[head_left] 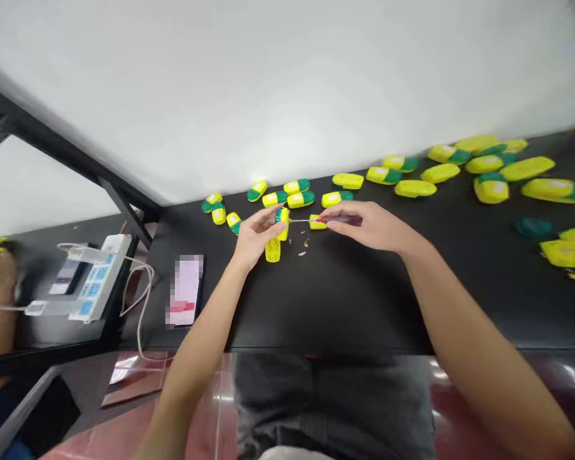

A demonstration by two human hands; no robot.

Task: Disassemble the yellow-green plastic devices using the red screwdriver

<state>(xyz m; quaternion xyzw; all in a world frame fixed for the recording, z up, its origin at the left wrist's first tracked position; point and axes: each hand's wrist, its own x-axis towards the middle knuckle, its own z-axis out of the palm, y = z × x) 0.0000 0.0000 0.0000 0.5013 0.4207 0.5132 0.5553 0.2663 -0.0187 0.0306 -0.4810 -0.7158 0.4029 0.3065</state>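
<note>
My left hand point(253, 233) grips a small yellow and green plastic casing point(282, 223) upright, its top end green. My right hand point(368, 227) is shut around the dark red handle of a small screwdriver point(342, 220), and the thin metal shaft reaches left to the casing. Below my left hand, a yellow casing half point(273, 251) lies on the black table point(345, 294). Several tiny screws or fragments point(303, 246) lie just below the shaft. A yellow piece point(317, 222) sits partly hidden behind the screwdriver.
Many yellow and green casings point(489, 169) spread along the table's far side, against a white wall point(287, 83). A phone point(186, 291) with a blurred screen lies at the left. Beyond the table's left edge are a white power strip point(96, 281) and cables.
</note>
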